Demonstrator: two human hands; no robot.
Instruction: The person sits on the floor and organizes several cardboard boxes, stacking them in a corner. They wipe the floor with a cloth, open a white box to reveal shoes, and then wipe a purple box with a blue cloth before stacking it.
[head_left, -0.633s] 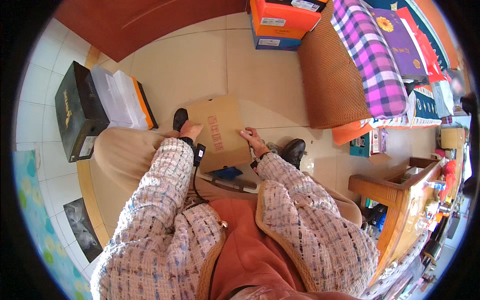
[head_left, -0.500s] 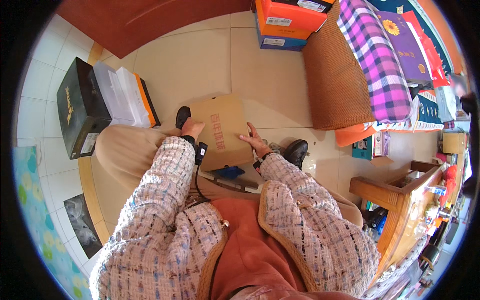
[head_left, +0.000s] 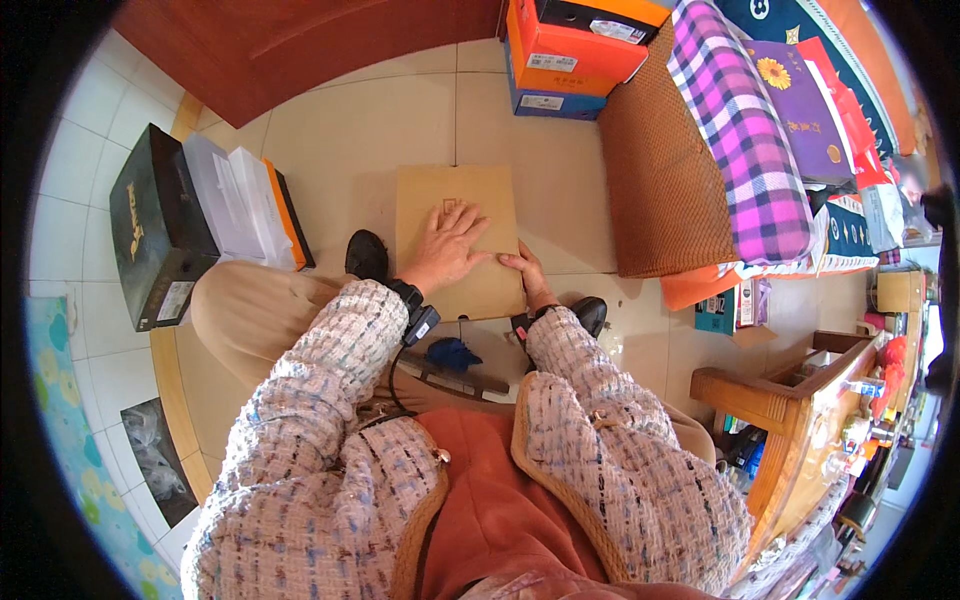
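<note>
A flat brown cardboard box (head_left: 415,190) lies between my shoes, with some print on its upper face. My left hand (head_left: 450,240) rests flat on that face, its fingers stretched out and slightly apart. At the box's right edge, my right hand (head_left: 530,275) grips the side. Its thumb lies over the top and the other fingers are partly hidden along the edge. Both wrists wear dark bands, and a black cable runs from the left one. A dark blue object (head_left: 452,352) sits just below the box; its kind is unclear.
Left stand a black box (head_left: 160,230), a translucent bin (head_left: 215,195) and a white-and-orange box (head_left: 275,210). Stacked shoe boxes (head_left: 565,65) are at the back beside a brown sofa (head_left: 660,180). A wooden table (head_left: 760,400) is at the right; my black shoes (head_left: 367,256) flank the cardboard box.
The box has gone from slightly tilted to straighter, and its upper face looks different. My left hand moved from its left edge onto its top; the right hand closed around the right edge.
</note>
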